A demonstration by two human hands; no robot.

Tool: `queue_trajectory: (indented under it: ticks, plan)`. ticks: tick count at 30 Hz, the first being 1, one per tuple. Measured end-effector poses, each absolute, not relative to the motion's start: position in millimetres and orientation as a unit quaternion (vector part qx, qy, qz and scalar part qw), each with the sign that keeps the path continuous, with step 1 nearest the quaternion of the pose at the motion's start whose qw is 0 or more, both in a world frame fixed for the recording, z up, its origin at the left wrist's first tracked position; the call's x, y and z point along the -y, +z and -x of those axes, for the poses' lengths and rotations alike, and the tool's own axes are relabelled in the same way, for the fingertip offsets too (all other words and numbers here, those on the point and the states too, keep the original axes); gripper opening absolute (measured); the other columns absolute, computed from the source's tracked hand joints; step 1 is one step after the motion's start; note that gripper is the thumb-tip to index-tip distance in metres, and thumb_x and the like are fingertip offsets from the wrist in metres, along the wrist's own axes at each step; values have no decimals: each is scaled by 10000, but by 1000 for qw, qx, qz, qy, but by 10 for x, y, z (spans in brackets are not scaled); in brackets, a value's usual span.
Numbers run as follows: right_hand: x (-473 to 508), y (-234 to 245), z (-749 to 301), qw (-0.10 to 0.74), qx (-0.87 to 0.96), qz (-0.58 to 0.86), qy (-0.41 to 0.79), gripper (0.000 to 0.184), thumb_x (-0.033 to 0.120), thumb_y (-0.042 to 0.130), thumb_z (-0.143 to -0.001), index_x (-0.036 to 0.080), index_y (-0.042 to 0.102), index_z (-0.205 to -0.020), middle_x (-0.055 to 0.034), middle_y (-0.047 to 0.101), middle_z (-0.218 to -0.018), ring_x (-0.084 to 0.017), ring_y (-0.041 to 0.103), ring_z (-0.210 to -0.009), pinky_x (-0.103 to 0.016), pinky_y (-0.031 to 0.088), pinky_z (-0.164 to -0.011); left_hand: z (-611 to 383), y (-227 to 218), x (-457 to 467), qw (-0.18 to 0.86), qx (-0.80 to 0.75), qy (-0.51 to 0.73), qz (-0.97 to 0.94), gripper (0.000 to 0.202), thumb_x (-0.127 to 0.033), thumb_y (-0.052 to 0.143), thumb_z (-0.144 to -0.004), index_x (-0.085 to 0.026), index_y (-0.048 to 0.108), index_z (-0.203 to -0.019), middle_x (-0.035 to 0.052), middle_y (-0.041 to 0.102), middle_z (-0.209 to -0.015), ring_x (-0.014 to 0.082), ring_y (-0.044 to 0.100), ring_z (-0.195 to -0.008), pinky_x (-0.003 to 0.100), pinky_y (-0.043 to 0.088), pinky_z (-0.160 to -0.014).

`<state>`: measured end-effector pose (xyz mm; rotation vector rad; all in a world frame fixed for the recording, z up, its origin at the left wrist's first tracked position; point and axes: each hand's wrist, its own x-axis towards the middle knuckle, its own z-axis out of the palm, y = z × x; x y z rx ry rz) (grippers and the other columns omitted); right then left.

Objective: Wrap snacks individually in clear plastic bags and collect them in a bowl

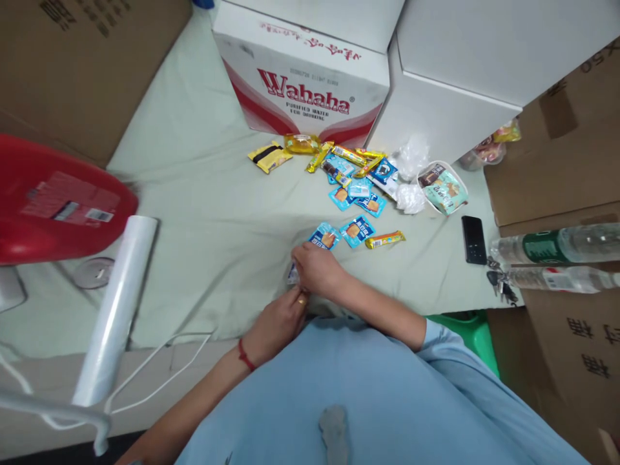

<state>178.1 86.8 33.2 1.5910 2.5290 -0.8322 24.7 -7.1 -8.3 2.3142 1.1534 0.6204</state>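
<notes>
Left hand (279,321), right hand (316,268) — both at small packet (292,275).

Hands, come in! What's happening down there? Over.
Right hand pinching small packet, mostly hidden. Left hand close beneath, grip unclear. Blue snack packets lie just beyond; nothing between.

Pale green sheet (203,213) carries snack packets (353,187), Wahaha box (300,90), phone (473,239), film roll (116,303).
</notes>
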Motion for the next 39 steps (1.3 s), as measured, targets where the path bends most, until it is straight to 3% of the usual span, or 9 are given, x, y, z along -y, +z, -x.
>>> queue_trajectory:
  ticks: [3, 8, 12, 16, 20, 25, 28, 33, 39]
  plan:
    - [-794, 320, -1750, 31, -820, -512, -255, 236, 159, 473, -1054, 104, 666, -1179, -160, 662, -1111, -238, 651, -913, -328, 499, -769, -36, 111, 75, 206, -414, 239, -854, 371, -187, 455, -999, -239, 672, -1295, 97, 774, -1239, 215, 758, -1064, 329, 624, -916]
    - [-635, 374, -1760, 0, -860, -475, -185, 373, 451, 560, -1052, 110, 678, -1147, -182, 625, -1165, -331, 573, -1115, -439, 503, -935, 111, 325, -9, 200, -453, 276, -824, 221, -229, 537, -994, -279, 718, -1110, 23, 813, -993, 207, 776, -891, 326, 616, -810]
    - [-579, 369, -1833, 5, -874, -463, -143, 168, 255, 541, -1047, 185, 671, -1128, -139, 626, -1173, -313, 522, -1144, -443, 483, -937, 77, 312, -51, 188, -470, 294, -811, 196, -220, 555, -988, -270, 722, -1076, 23, 811, -960, 213, 770, -867, 342, 601, -808]
    - [-631, 354, -2006, -5, -853, -505, -135, 254, 147, 453, -1045, 202, 673, -1158, -146, 635, -1193, -315, 528, -1140, -451, 490, -920, 27, 297, -60, 213, -511, 318, -769, 179, -252, 570, -997, -259, 740, -1053, 30, 811, -993, 211, 766, -915, 345, 597, -854]
    - [-728, 394, -2425, -140, -776, -562, -250, 259, 167, 539, -999, 193, 650, -1232, -158, 661, -1247, -304, 581, -1174, -474, 499, -1010, -124, 320, -91, 348, -580, 356, -645, 255, -406, 590, -1006, -243, 735, -1137, 58, 782, -1096, 219, 743, -1033, 365, 594, -937]
    - [-723, 348, -2924, -354, -582, -475, -557, 329, 445, 607, -1005, 250, 616, -1270, -77, 725, -1229, -250, 689, -1132, -408, 570, -971, -516, 279, -276, 635, -527, 403, -396, 684, -692, 659, -892, -220, 571, -1380, 158, 613, -1475, 308, 652, -1296, 454, 615, -966]
    - [-610, 277, -2995, -373, -532, -441, -619, 431, 576, 663, -963, 270, 659, -1266, -60, 744, -1240, -253, 692, -1176, -414, 561, -1024, -772, 219, -406, 714, -492, 351, -354, 796, -712, 763, -784, -195, 591, -1364, 163, 678, -1373, 328, 696, -1189, 493, 616, -946]
    - [-391, 155, -3022, -378, -571, -504, -527, 468, 583, 655, -971, 309, 701, -1348, -68, 697, -1377, -269, 639, -1285, -442, 518, -1100, -1118, 94, -483, 654, -521, 327, -441, 725, -599, 835, -735, -168, 629, -1280, 119, 722, -1263, 308, 692, -1169, 483, 566, -1033]
    - [-464, 189, -3621, -416, -552, -536, -484, 463, 566, 695, -945, 306, 725, -1327, -66, 708, -1369, -289, 652, -1272, -491, 504, -1129, -1156, 90, -460, 612, -504, 292, -534, 635, -615, 689, -866, -208, 593, -1344, 136, 648, -1421, 299, 617, -1336, 460, 556, -1078]
